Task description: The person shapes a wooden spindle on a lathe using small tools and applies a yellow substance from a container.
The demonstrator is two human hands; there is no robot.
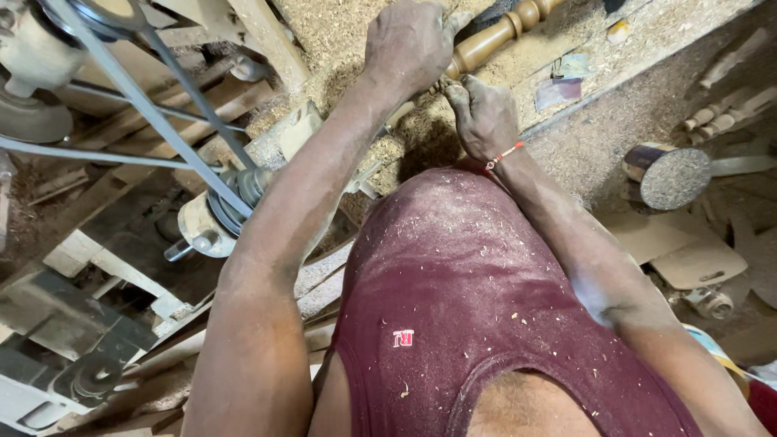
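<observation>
At the far left of the bench, one drive belt [154,113] runs down to one pulley [235,198] on the lathe headstock. Just right of it my left hand [409,44] lies curled over the near end of the turned wooden spindle [502,32], fingers closed down; what they press on underneath I cannot tell, possibly a tool handle. My right hand [484,117], one red thread [506,154] at the wrist, sits just near of the left, fingers pinched shut around something thin, mostly hidden. One spindle in work: far centre, slanting up to the right, beads and coves already cut. Judgement: hard, stiff wood, light for its length, smooth and dusty so likely slippery; the narrow necks look like the weak spots, so take hold at the thicker barrel sections. Sawdust [348,32] covers bench and shirt. Right: one sawdust-topped round block [672,174]; several turned pieces [716,117] beyond, count unclear.
</observation>
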